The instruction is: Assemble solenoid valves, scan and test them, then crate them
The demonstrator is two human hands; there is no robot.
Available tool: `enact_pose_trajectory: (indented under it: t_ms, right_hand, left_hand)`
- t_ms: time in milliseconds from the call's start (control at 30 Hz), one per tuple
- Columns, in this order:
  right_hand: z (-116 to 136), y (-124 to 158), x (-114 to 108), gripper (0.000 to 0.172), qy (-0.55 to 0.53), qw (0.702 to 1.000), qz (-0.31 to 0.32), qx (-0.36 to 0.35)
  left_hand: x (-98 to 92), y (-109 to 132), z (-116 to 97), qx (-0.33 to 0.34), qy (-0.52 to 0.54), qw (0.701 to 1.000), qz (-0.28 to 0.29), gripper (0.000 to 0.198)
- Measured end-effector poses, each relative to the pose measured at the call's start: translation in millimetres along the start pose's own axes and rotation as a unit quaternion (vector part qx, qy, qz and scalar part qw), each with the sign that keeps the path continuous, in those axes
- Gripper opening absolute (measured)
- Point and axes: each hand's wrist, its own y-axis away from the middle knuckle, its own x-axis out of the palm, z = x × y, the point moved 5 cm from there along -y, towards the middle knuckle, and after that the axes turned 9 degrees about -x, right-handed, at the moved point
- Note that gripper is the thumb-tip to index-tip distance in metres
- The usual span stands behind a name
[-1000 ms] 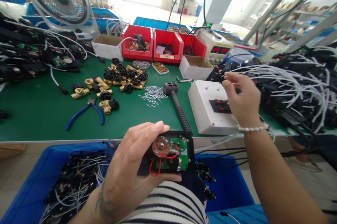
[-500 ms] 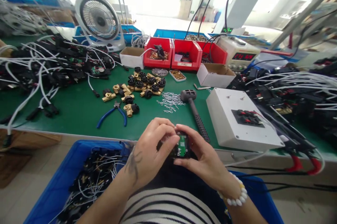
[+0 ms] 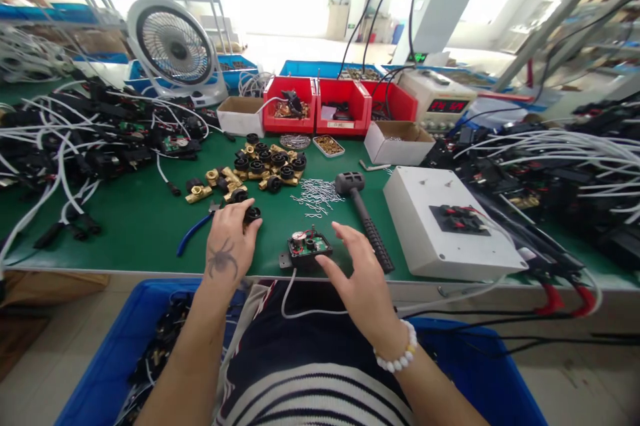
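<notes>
My left hand [image 3: 231, 236] is closed around a brass fitting with a black cap [image 3: 253, 214], which its fingers mostly hide. Blue-handled pliers [image 3: 193, 234] lie just left of that hand, partly covered by it. On the green table's front edge sits an open black housing [image 3: 310, 247] with a circuit board inside and a white cable [image 3: 286, 299] hanging from it. My right hand [image 3: 357, 273] stands open at the housing's right side, fingers apart, its thumb tip at the near right corner. Whether that thumb touches it, I cannot tell.
More brass fittings [image 3: 273, 163], a pile of metal clips [image 3: 316, 194] and a black mallet [image 3: 367, 219] lie beyond my hands. A grey test box [image 3: 440, 219] stands to the right. Red bins [image 3: 340, 109] line the back; cabled black units [image 3: 100, 126] crowd the left.
Both hands have parted from the black housing, which now rests on the table edge. My left hand has gone left to a brass fitting; my right hand has opened. The view has shifted slightly.
</notes>
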Motion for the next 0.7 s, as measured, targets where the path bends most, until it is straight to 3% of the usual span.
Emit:
enact_pose_trajectory:
  t_ms: [100, 200, 300, 367, 433, 500, 600, 700]
  right_hand:
    - [22.6, 6.7, -8.2, 0.039, -0.046, 0.994, -0.075, -0.058]
    - [39.1, 12.1, -4.3, 0.059, -0.133, 0.984, -0.082, -0.081]
    - [39.6, 15.5, -0.4, 0.052, -0.233, 0.969, -0.077, -0.027]
    - [33.8, 16.9, 0.1, 0.042, -0.345, 0.936, -0.059, 0.041]
    - [29.4, 17.7, -2.7, 0.039, -0.462, 0.880, -0.038, 0.099]
    - [28.0, 17.6, -10.1, 0.037, -0.528, 0.840, -0.020, 0.121]
    - [27.9, 18.2, -24.0, 0.034, -0.542, 0.832, -0.012, 0.119]
    - [31.3, 20.5, -33.1, 0.036, -0.544, 0.833, 0.000, 0.102]
  left_hand:
    - [-10.6, 25.4, -28.5, -0.002, 0.054, 0.999, 0.000, 0.042]
    - [-19.6, 54.6, -71.5, 0.028, 0.174, 0.984, 0.022, 0.033]
    - [-22.6, 70.2, -103.9, 0.064, 0.223, 0.970, 0.074, 0.031]
    - [-23.5, 70.4, -111.2, 0.084, 0.213, 0.969, 0.091, 0.035]
    - [-22.1, 65.3, -107.6, 0.086, 0.134, 0.985, 0.071, 0.041]
    - [-12.4, 61.5, -100.8, 0.094, -0.020, 0.993, 0.063, 0.044]
    - [16.8, 65.5, -91.5, 0.122, -0.226, 0.959, 0.119, 0.043]
    - [37.7, 71.4, -85.1, 0.130, -0.258, 0.947, 0.138, 0.049]
